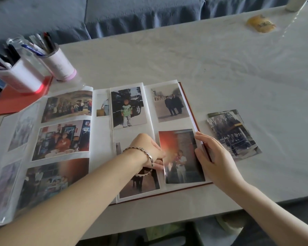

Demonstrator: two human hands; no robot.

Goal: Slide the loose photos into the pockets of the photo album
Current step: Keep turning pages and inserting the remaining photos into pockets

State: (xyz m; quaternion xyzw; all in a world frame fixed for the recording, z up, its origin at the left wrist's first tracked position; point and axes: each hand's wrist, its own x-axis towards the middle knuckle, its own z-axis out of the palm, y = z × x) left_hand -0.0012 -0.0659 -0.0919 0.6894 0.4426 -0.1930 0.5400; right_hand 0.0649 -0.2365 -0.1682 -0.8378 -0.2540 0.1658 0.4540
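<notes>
Head view: looks down on a photo album lying open on a pale surface. Shows most pockets already filled with pictures.

Finds the left grip, a bare hand with a bracelet, reaching across the right page. Seems to pinch the left edge of a reddish photo between thumb and fingers, most likely to feed it sideways into the lower right pocket. Cannot tell the depth of the photo in that pocket; looks partly in and a bit crooked, with a shine on its left part.

Finds the right grip released, fingers straight and flat on the outer edge of the same page, just beside the photo. Probably there to keep the page still and guide the photo straight.

Spots a small pile of loose photos on the surface just right of the album, near the right grip, easy to pick up next.

Spots two pen cups and a red folder at the back left, well apart from the work.

Judges the task well along, with a few photos left to slide in.
</notes>
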